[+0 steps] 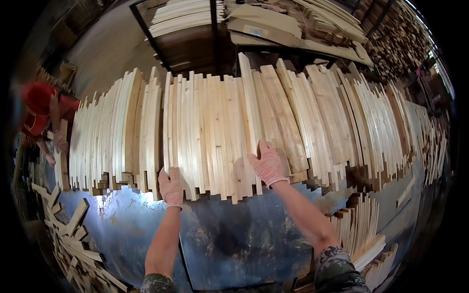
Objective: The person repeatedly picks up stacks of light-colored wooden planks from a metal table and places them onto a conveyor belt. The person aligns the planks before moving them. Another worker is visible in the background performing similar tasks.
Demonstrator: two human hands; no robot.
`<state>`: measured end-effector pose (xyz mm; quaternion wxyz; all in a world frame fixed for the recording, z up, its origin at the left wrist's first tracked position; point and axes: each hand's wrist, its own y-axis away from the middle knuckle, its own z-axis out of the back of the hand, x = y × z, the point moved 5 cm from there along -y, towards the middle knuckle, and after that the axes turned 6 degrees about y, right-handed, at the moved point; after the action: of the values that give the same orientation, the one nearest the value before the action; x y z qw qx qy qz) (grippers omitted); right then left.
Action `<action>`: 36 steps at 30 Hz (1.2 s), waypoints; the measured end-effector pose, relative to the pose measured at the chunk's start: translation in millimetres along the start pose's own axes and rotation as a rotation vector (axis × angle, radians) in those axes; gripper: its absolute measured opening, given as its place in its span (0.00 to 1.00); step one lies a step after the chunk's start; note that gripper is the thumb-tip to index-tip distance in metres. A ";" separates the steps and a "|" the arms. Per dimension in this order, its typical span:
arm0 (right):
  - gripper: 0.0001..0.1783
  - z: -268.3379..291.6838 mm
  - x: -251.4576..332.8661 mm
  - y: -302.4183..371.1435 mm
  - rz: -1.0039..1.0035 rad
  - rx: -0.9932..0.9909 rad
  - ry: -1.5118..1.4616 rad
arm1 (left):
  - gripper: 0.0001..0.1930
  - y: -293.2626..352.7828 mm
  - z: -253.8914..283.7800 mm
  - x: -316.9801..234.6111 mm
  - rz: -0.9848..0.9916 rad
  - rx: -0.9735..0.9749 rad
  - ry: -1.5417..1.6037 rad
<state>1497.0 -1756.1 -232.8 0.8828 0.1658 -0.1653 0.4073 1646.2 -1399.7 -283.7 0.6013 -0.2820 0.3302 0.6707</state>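
Observation:
A long row of pale wooden strips (215,132) lies side by side across a blue metal table, their near ends uneven. Both my hands wear pinkish knit gloves. My left hand (171,188) is closed at the near ends, its fingers beside a dark gap and its thumb on top of the strips. Further right and a little farther in, my right hand (268,165) grips at the other side of the same bunch, thumb to the left, fingers bent over the wood. The fingertips of both hands are partly hidden among the strips.
At the far left a person in red (41,110) handles a board. Loose offcuts (73,239) pile up at lower left. More strips (359,219) are stacked at lower right. Behind the row stands a dark metal rack (215,39) with wood and cardboard. The blue table (234,244) has worn patches.

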 end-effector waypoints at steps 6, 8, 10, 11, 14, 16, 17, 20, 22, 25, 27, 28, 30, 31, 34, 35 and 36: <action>0.45 -3.0 40.5 68.5 0.036 -0.049 -0.040 | 0.31 -30.9 -19.4 82.6 0.017 -0.028 0.392; 0.47 -7.0 55.5 95.7 0.082 0.164 -0.002 | 0.29 -27.9 -20.8 65.9 0.059 0.042 0.572; 0.46 -12.2 59.6 127.9 0.212 0.175 -0.146 | 0.29 -48.1 -16.5 123.5 0.031 0.134 0.891; 0.45 -16.7 55.0 143.6 0.245 0.167 -0.210 | 0.29 -41.0 -24.1 101.5 0.068 0.128 0.793; 0.43 -23.6 8.2 170.5 0.033 -0.098 -0.243 | 0.30 -24.6 -22.7 56.9 0.129 0.069 0.585; 0.46 -31.6 -28.6 173.6 -0.037 -0.189 -0.239 | 0.30 -22.4 -19.5 56.9 0.131 0.052 0.579; 0.46 -30.0 -35.6 171.8 -0.133 -0.199 -0.295 | 0.30 -21.9 -16.3 59.0 0.111 0.052 0.549; 0.46 -34.9 -61.6 157.8 -0.462 -0.168 -0.483 | 0.30 -20.7 -11.9 45.8 0.035 0.047 0.492; 0.46 -48.2 -76.5 146.6 -0.574 -0.152 -0.617 | 0.33 -15.5 -5.6 30.2 0.054 0.025 0.144; 0.42 -61.0 -72.7 141.4 -0.528 -0.277 -0.922 | 0.34 -14.2 -0.7 31.7 0.017 -0.006 0.079; 0.41 -67.1 -60.7 132.0 -0.574 -0.383 -1.052 | 0.34 -12.0 -1.4 26.6 0.020 -0.021 0.099; 0.40 -71.3 -56.1 130.3 -0.599 -0.432 -1.119 | 0.34 -10.4 0.0 26.4 0.022 -0.031 0.105; 0.40 -94.7 -69.5 123.3 -0.599 -0.529 -1.234 | 0.32 -6.4 -1.9 19.3 0.010 -0.041 0.114; 0.40 -95.6 -63.2 121.1 -0.625 -0.547 -1.306 | 0.32 -2.7 -0.6 14.5 0.016 -0.041 0.116; 0.36 -91.6 -49.2 116.3 -0.596 -0.428 -1.186 | 0.31 -8.2 1.8 16.5 0.011 -0.034 0.088; 0.32 -87.5 -49.2 118.5 -0.547 -0.411 -1.120 | 0.31 -8.0 1.7 17.1 0.011 -0.045 0.069; 0.29 -82.6 -50.1 120.1 -0.498 -0.394 -1.053 | 0.31 -7.6 1.7 17.6 0.010 -0.055 0.051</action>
<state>1386.2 -1680.5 -308.8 0.7651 0.2120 -0.6078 0.0140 1651.7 -1387.0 -297.0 0.5813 -0.3140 0.3283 0.6750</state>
